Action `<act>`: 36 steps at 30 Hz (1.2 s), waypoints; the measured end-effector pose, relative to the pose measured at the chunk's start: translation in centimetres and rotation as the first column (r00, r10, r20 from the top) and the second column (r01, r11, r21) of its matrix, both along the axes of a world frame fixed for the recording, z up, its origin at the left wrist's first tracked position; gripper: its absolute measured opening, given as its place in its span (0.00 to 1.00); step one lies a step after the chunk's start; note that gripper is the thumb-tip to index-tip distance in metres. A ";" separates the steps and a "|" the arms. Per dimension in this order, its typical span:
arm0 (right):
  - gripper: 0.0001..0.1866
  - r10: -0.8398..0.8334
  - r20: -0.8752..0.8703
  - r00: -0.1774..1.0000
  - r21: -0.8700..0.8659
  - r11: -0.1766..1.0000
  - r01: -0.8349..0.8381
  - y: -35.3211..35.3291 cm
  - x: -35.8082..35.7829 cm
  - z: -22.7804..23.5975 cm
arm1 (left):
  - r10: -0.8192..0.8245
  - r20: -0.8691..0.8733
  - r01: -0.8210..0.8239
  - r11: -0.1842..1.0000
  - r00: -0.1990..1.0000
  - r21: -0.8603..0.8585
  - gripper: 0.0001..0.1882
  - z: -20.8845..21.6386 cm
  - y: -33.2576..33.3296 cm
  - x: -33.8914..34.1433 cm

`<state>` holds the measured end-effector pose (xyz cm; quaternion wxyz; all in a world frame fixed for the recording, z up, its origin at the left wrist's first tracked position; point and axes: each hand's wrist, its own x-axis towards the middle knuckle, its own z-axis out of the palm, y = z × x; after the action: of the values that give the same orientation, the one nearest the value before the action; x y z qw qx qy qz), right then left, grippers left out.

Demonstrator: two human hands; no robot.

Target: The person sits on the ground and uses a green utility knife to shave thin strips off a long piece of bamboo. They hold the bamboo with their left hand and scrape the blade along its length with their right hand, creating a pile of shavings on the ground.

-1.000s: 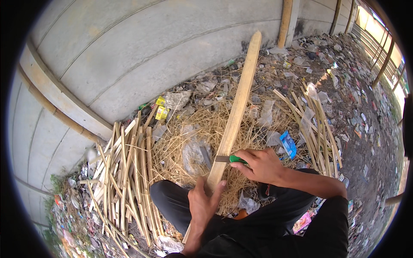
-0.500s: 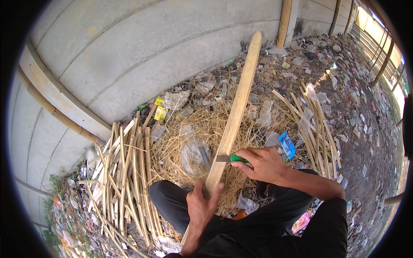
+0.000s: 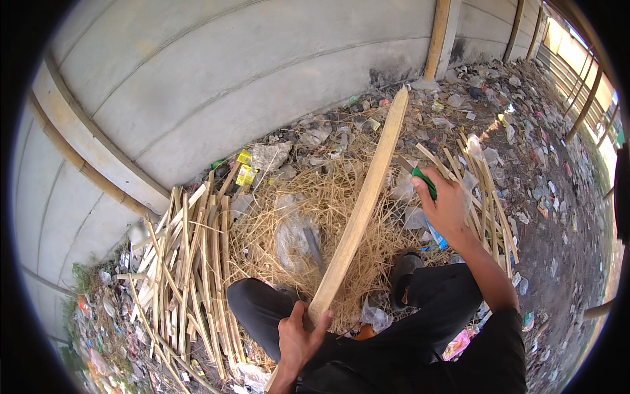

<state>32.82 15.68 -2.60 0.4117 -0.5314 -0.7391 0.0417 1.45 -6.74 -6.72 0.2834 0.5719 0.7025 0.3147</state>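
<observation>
A long, pale bamboo slat (image 3: 363, 205) with a tapered far end slants up and away from my lap. Near its lower end, my left hand (image 3: 298, 340) is closed round it, thumb on one edge. My right hand (image 3: 446, 209) grips the green handle of a knife (image 3: 425, 181) to the right of the slat. The knife's thin blade points up and left, apart from the slat. Between my knees and the slat, a dark grey blade-like piece (image 3: 314, 247) sticks up beside crumpled clear plastic (image 3: 289, 233).
Split bamboo strips (image 3: 190, 276) are heaped at left, with a smaller bundle (image 3: 489, 197) at right. Dry shavings (image 3: 262, 243) cover the ground ahead of my knees. Litter (image 3: 551, 197) spreads to the right. A grey panel wall (image 3: 230, 72) with posts stands behind.
My right hand and the knife have moved up and right, off the slat. The slat's far end has dropped lower and slightly right. My left hand still holds it, slightly lower.
</observation>
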 end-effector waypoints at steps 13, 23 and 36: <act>0.15 0.496 0.175 0.851 -0.064 0.868 -0.493 -6.9 -6.9 -2.6 | 0.068 0.235 -0.090 0.992 0.970 0.085 0.33 0.3 4.9 2.0; 0.14 0.538 0.259 0.802 -0.023 0.834 -0.552 -7.3 -8.0 -2.5 | 0.029 0.242 -0.071 0.984 0.970 0.165 0.31 1.2 5.8 2.8; 0.17 0.461 0.173 0.870 -0.094 0.888 -0.451 -5.6 -6.9 -2.2 | 0.116 0.237 -0.148 0.982 0.964 0.121 0.21 0.8 5.6 3.2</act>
<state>25.96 10.13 -4.78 0.3041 -0.3538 -0.8782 0.1050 4.60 -1.19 -5.94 0.3009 0.5017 0.6784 0.4445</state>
